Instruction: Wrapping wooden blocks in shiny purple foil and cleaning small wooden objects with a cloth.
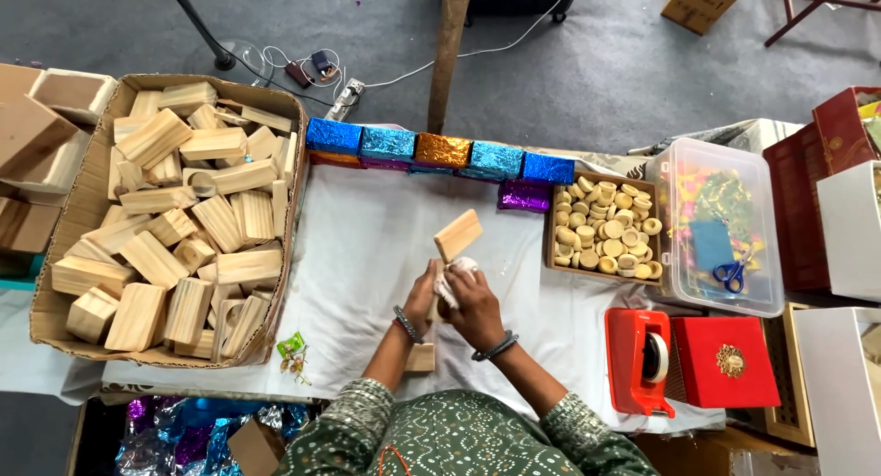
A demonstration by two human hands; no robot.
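Green patterned sleeves fill the bottom edge of the head view, and two forearms with dark bead bracelets reach forward over a white cloth-covered counter [367, 246]. Left hand [422, 297] is closed around the lower end of a pale rectangular wooden block [457, 235], which tilts up and away over the middle of the cloth. Right hand [475, 306] is clenched on a small crumpled white cloth [459, 272] pressed against the block's lower part. Judging from this grip, good wiping calls for a steady hold with the left hand and turning the block so each face meets the cloth. A second small wooden block [421, 357] lies on the counter just under the left wrist.

To the left, a large brown cardboard box [55, 311] is heaped with many similar pale wooden blocks. Along the far edge of the counter stands a row of foil-wrapped blocks [440, 150] in blue, teal and gold, with a purple one beside it. To the right, a shallow wooden tray [551, 256] holds many small round wooden discs. Next to it, a clear plastic tub [766, 302] contains colourful items and blue-handled scissors [731, 274]. Nearer, a red tape dispenser [638, 361] stands beside a red square box [725, 361] with a gold ornament.
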